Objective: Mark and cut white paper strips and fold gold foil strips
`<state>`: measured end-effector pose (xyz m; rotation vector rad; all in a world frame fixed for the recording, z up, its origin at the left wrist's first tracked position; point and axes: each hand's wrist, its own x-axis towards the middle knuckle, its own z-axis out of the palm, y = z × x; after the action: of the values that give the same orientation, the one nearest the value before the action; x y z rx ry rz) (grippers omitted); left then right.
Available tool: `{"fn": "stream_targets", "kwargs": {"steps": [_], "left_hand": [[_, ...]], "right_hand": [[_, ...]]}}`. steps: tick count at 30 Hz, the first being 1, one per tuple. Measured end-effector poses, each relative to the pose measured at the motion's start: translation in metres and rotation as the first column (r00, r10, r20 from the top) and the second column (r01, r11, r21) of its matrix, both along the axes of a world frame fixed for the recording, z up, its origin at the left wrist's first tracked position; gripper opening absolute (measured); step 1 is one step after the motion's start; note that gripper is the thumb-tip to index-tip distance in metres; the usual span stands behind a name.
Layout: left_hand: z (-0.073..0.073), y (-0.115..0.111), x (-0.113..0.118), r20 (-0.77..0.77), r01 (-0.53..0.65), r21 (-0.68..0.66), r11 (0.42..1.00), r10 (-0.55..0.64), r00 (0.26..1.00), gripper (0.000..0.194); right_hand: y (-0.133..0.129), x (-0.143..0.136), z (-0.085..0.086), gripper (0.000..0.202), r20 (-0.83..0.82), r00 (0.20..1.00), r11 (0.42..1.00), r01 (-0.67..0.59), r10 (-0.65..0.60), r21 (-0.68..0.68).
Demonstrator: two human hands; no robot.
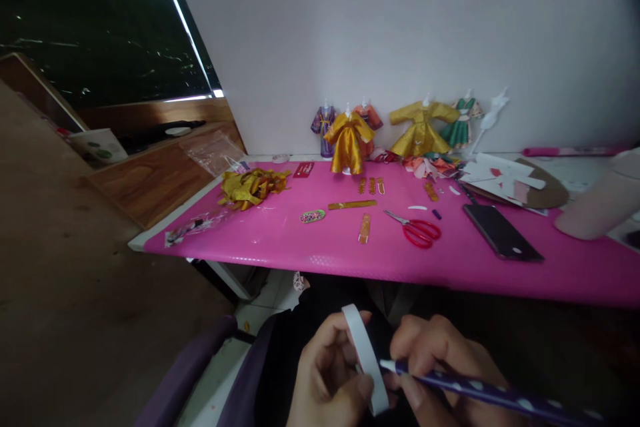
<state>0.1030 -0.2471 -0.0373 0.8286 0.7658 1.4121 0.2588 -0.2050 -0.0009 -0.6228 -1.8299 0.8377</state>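
Observation:
My left hand grips a narrow white strip, slightly curved and held nearly upright above my lap. Whether it is a flat band or the edge of a roll, I cannot tell. In my right hand is a dark purple pen with pale spots, its white tip pointing left and close to the strip's edge. Both hands are below the table's front edge. On the table beyond them lie red-handled scissors, a small orange-gold piece and a long gold strip.
Several small dresses on stands, one golden, line the back of the pink table. A heap of gold fabric lies left. To the right are a black phone, white paper cutouts and a pale cylindrical container.

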Motion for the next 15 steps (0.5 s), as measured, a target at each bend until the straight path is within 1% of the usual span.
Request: {"fn": "stream_targets", "kwargs": {"steps": [3,8,13,15], "left_hand": [[0.0038,0.0006,0.001,0.022,0.006,0.02,1.0,-0.007,1.0,0.038],[0.0099,0.0032,0.003,0.072,0.062,0.043,0.997,-0.065,0.995,0.036],[0.0092,0.0059,0.0049,0.098,0.057,0.09,0.994,-0.066,0.993,0.036],[0.0085,0.0055,0.0046,0.085,0.049,0.07,0.996,-0.055,0.995,0.037]], "right_hand": [[0.0022,-0.0004,0.0016,0.016,0.021,1.0,1.0,-0.012,0.012,0.008],[0.0006,-0.0004,0.001,0.018,0.016,0.999,0.999,-0.029,0.029,0.023],[-0.0014,-0.0008,-0.0015,0.018,-0.006,1.0,1.0,0.0,0.0,0.003],[-0.0003,-0.0001,-0.0016,0.017,0.008,1.0,0.999,-0.024,0.024,0.023]]}}
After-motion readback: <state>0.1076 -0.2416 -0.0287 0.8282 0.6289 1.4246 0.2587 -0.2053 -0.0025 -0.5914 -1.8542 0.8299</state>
